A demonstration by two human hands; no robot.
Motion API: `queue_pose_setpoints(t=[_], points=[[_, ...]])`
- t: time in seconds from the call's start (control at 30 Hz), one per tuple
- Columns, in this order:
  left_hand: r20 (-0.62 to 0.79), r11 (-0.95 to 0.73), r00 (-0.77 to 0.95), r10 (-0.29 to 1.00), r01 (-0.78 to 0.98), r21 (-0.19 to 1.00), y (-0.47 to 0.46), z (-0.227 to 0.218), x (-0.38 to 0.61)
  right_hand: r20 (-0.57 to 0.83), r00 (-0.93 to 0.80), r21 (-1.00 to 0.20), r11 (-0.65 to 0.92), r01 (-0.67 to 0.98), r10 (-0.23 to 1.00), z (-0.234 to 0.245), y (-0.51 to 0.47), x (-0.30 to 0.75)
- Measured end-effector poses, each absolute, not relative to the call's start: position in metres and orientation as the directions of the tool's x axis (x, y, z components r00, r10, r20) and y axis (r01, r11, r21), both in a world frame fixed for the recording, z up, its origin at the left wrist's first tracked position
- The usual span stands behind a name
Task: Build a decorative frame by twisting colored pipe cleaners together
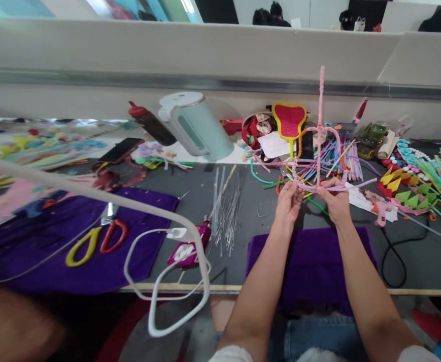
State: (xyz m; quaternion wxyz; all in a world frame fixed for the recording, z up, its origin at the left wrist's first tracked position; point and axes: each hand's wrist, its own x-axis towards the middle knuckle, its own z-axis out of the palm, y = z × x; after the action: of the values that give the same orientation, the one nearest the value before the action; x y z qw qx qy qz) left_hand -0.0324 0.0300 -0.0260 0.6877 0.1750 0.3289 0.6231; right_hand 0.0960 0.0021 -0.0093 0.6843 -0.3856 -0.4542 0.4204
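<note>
Both hands are at a frame made of twisted pink, orange and lavender pipe cleaners (321, 105), held up over the table. A tall pink stem stands at its middle, with an arch across it. My left hand (290, 202) pinches the lavender lower edge at its left part. Near the foot of the pink stem, my right hand (334, 202) grips the same lavender edge between thumb and fingers. One loose lavender end sticks out to the right. Below my wrists lies a folded purple cloth (311, 256).
Colored pipe cleaners (350, 156) lie behind the frame. To the right is a pink glue gun (381, 213) with a black cord. Leftward are metal wires (230, 211), a kettle (198, 123), scissors (109, 236) and a white lamp arm or tube (130, 203). A blurred body part (17, 322) shows lower left.
</note>
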Motion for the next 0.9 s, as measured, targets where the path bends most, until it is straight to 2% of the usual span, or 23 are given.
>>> queue_pose_setpoints(t=[0.3, 0.53, 0.77, 0.9], points=[[-0.132, -0.016, -0.209, 0.969, -0.585, 0.811, 0.028, -0.024, -0.034, 0.419, 0.222, -0.902, 0.433, -0.011, 0.880, -0.007, -0.004, 0.086], [-0.113, -0.045, -0.239, 0.964, -0.567, 0.822, 0.029, -0.019, -0.037, 0.414, 0.165, -0.907, 0.391, 0.157, 0.895, -0.011, -0.009, 0.078], [-0.104, -0.047, -0.253, 0.962, -0.529, 0.848, 0.031, -0.020, -0.039, 0.404, 0.219, -0.913, 0.408, 0.033, 0.888, -0.008, -0.007, 0.078], [-0.100, -0.020, -0.198, 0.975, -0.527, 0.849, 0.031, -0.020, -0.039, 0.304, 0.280, -0.936, 0.340, -0.089, 0.911, -0.008, -0.003, 0.083]])
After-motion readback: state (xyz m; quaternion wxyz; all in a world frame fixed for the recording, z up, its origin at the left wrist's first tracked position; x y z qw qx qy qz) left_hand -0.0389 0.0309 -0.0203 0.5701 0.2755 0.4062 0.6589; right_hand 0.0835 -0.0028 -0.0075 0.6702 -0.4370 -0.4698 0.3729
